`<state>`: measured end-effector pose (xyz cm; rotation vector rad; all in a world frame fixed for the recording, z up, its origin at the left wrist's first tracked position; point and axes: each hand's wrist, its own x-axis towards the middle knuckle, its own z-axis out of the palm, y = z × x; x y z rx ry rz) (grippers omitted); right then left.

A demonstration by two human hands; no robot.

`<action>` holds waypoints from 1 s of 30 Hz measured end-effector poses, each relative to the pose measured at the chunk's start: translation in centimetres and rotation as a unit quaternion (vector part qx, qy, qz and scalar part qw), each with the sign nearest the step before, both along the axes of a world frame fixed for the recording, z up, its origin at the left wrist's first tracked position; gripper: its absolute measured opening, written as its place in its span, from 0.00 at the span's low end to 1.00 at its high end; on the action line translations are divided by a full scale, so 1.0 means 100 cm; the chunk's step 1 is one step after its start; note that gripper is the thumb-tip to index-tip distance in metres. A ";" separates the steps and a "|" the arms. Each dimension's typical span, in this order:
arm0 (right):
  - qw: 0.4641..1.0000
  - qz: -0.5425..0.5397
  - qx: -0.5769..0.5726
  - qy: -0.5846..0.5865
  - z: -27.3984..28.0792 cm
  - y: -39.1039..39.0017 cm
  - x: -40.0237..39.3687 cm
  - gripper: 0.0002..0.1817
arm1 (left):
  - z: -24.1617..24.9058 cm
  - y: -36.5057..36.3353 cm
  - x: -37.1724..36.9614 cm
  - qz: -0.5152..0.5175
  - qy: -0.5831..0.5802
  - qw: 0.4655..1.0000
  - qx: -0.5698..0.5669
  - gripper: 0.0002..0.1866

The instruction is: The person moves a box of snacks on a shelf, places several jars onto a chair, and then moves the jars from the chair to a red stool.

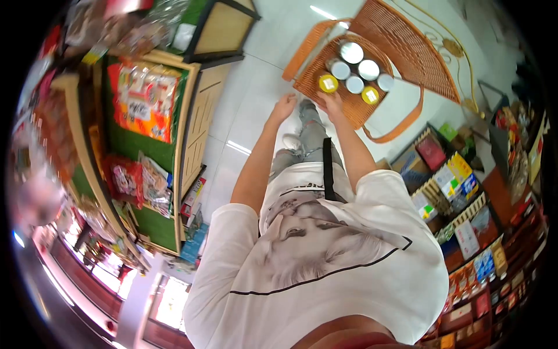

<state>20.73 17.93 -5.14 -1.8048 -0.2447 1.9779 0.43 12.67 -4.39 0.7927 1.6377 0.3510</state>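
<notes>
A wicker chair [349, 116] stands on the tiled floor in front of me. On its woven seat is a cluster of cans or jars seen from above. Several have silver-white lids, such as the white-lidded can [368, 70]. A yellow-lidded jar [328, 84] sits at the near left of the group, and another yellow-lidded jar [370, 95] at the near right. My right hand [332, 106] is at the seat's near edge, its fingers apart just below the first yellow-lidded jar. My left hand [284, 107] hangs over the floor left of the seat, empty, fingers loosely extended.
A wooden display shelf [189, 110] lined in green rises on my left, holding a red and orange food packet [145, 99] and other bags. Boxes and packaged goods [453, 180] crowd the right side. Pale floor tiles [256, 75] lie between shelf and chair.
</notes>
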 end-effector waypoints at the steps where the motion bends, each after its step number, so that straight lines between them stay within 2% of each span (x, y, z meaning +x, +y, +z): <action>1: 0.998 0.056 0.001 -0.015 0.012 -0.005 0.002 0.34 | 0.001 -0.021 -0.014 0.011 0.015 1.000 0.010 0.25; 3: 0.981 0.181 0.077 -0.002 -0.011 -0.034 0.019 0.24 | 0.015 -0.064 -0.033 0.011 0.058 0.998 0.014 0.26; 4: 0.957 0.262 0.117 -0.033 0.023 -0.038 0.021 0.15 | 0.004 -0.101 -0.036 0.036 0.128 0.982 0.135 0.22; 5: 0.936 0.302 0.177 -0.027 -0.011 -0.052 0.029 0.11 | -0.013 -0.133 -0.048 -0.012 0.169 0.965 0.199 0.20; 6: 0.916 0.361 0.174 0.034 -0.031 -0.059 0.049 0.17 | 0.009 -0.153 -0.058 -0.035 0.182 0.970 0.159 0.19; 7: 0.876 0.427 0.223 0.028 -0.051 -0.063 0.059 0.12 | 0.008 -0.186 -0.062 -0.018 0.226 0.954 0.196 0.19; 8: 0.865 0.431 0.254 0.032 -0.001 -0.073 0.047 0.08 | 0.073 -0.204 -0.059 0.208 0.126 0.967 0.074 0.19; 11: 0.812 0.542 0.212 -0.034 -0.015 -0.098 0.050 0.07 | 0.098 -0.320 -0.065 0.348 0.166 0.914 0.122 0.22; 12: 0.837 0.541 0.079 -0.024 -0.023 -0.105 0.048 0.09 | 0.095 -0.362 -0.064 0.438 0.126 0.882 0.121 0.23; 13: 0.812 0.580 0.060 -0.017 -0.011 -0.113 0.042 0.12 | 0.080 -0.408 -0.050 0.517 0.076 0.844 0.121 0.24; 14: 0.790 0.612 0.037 -0.015 0.006 -0.122 0.035 0.14 | 0.067 -0.449 -0.035 0.580 0.078 0.803 0.116 0.25; 15: 0.680 0.711 0.176 -0.005 0.012 -0.130 0.025 0.14 | 0.060 -0.491 -0.020 0.607 0.108 0.783 0.084 0.26; 16: 0.590 0.773 0.235 -0.002 0.014 -0.139 0.006 0.14 | 0.052 -0.528 0.003 0.675 0.109 0.729 0.031 0.26; 17: 0.496 0.815 0.299 -0.001 0.013 -0.147 -0.012 0.15 | 0.041 -0.566 0.035 0.608 0.260 0.742 0.114 0.22; 18: 0.492 0.829 0.265 -0.030 0.030 -0.168 -0.039 0.16 | 0.070 -0.592 0.054 0.697 0.142 0.702 0.005 0.18; 19: 0.486 0.841 0.231 -0.058 0.040 -0.186 -0.065 0.17 | 0.059 -0.611 0.083 0.694 0.166 0.699 0.057 0.18; 20: 0.444 0.848 0.287 0.035 0.009 -0.187 -0.082 0.17 | 0.038 -0.628 0.109 0.741 0.066 0.668 0.008 0.20; 21: 0.450 0.857 0.250 0.006 0.014 -0.203 -0.110 0.17 | 0.028 -0.643 0.128 0.743 0.011 0.669 -0.029 0.22; 23: 0.449 0.875 0.173 -0.060 0.034 -0.242 -0.160 0.20 | 0.035 -0.641 0.149 0.786 -0.047 0.605 -0.115 0.25; 26: 0.450 0.871 0.193 -0.044 0.061 -0.289 -0.229 0.20 | 0.051 -0.637 0.137 0.794 -0.089 0.589 -0.119 0.29; 29: 0.442 0.874 0.201 -0.033 0.062 -0.328 -0.283 0.20 | 0.080 -0.646 0.078 0.702 -0.017 0.708 -0.070 0.31; 30: 0.440 0.874 0.202 -0.029 0.062 -0.342 -0.301 0.20 | 0.073 -0.654 0.055 0.682 0.014 0.731 -0.033 0.30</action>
